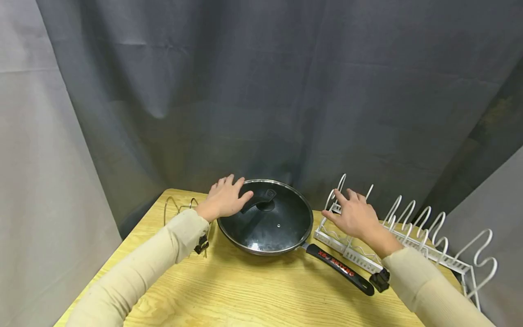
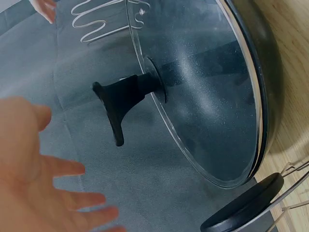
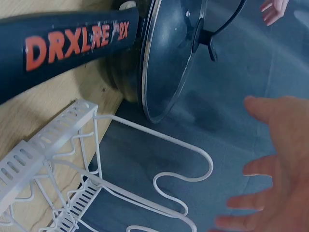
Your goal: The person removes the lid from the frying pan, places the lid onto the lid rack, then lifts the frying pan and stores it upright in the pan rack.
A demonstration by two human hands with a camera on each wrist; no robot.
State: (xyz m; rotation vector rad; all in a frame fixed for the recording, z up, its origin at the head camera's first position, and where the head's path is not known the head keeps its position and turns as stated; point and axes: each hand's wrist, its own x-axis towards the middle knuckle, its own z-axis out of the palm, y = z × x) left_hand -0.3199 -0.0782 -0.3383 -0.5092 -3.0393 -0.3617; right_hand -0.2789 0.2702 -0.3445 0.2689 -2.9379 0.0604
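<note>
A black frying pan stands on the table with its long handle [image 1: 339, 268], lettered in red, toward the front right. A glass lid [image 1: 286, 225] with a metal rim covers it. The lid's black knob [image 2: 125, 96] stands up clearly in the left wrist view. My left hand [image 1: 226, 197] is held over the lid's left side, fingers spread, with nothing in it; the left wrist view shows a gap between hand and knob. Above the left part of a white dish rack [image 1: 363, 261] hovers my right hand [image 1: 355, 215], its fingers loosely extended and holding nothing.
Left of the pan, partly behind my left wrist, is a thin wire rack [image 1: 166, 210]; a black oval piece [image 2: 246, 203] on it shows in the left wrist view. White rack loops [image 1: 486, 261] reach past the table's right edge. A grey curtain [image 1: 261, 91] hangs behind.
</note>
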